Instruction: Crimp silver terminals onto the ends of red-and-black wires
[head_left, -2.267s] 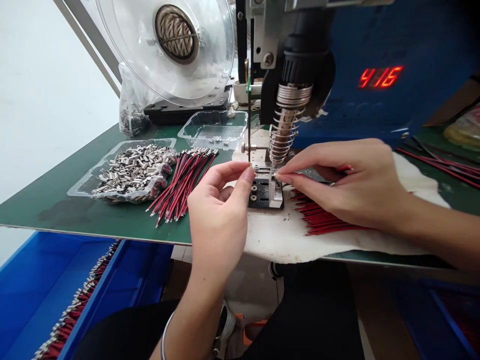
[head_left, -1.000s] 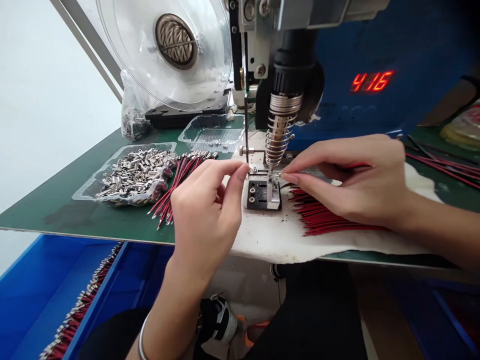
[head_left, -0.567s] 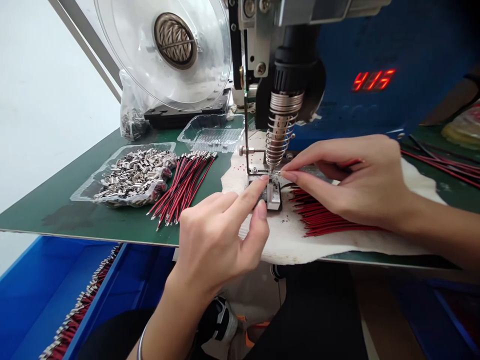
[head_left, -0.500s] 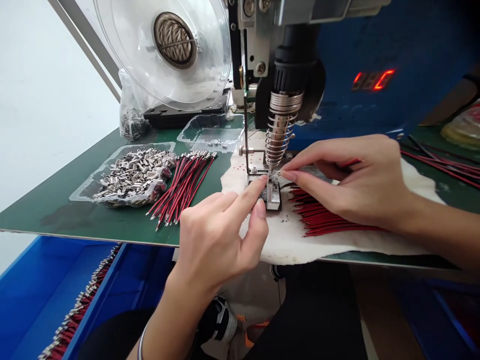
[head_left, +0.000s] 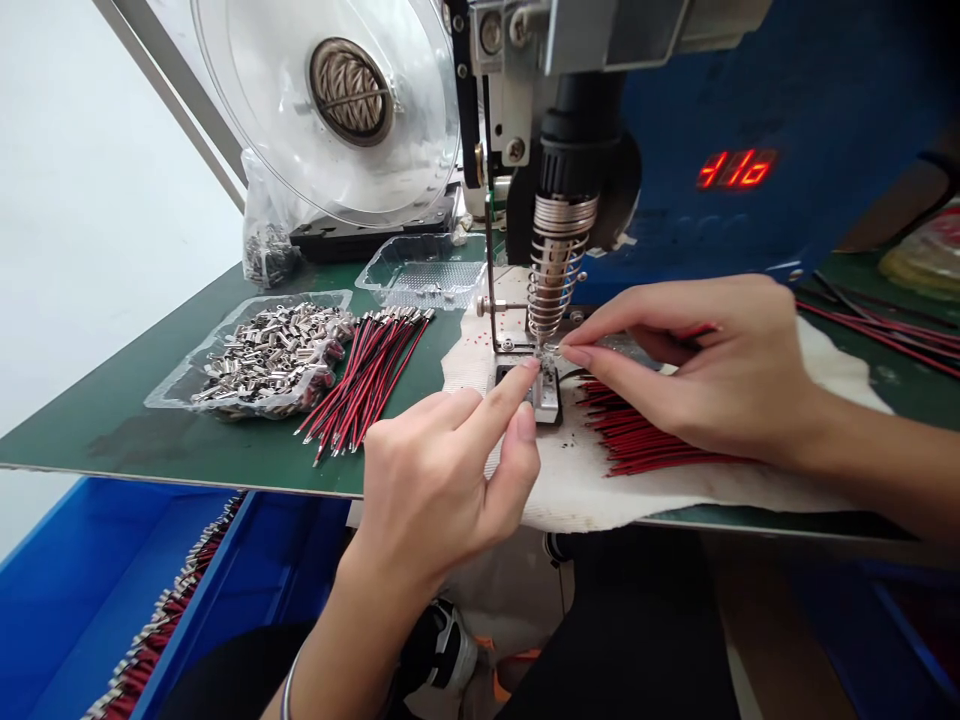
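Note:
My right hand (head_left: 712, 370) is closed in a pinch beside the soldering tip, holding a thin wire whose far end is lost under the tip; a red bit of wire shows in the palm. My left hand (head_left: 450, 465) has its index finger stretched onto the small metal fixture (head_left: 546, 400), the thumb apart below it and the other fingers curled. Any small part under that fingertip is hidden. The spring-wrapped soldering iron (head_left: 559, 265) points down at the fixture between both hands. Red-and-black wires (head_left: 645, 435) lie in a bundle under my right hand.
Left of the fixture lie wires with metal connectors (head_left: 375, 375) and a clear tray of loose metal connectors (head_left: 161, 395). An open clear tray (head_left: 424, 270) stands behind. The blue machine (head_left: 675, 230) bounds the back right. A blue bin (head_left: 67, 600) sits below the table edge.
The red digits on the machine have changed. My hands hold nearly the same place, the left index fingertip slightly lower; the whole view has shifted a little.

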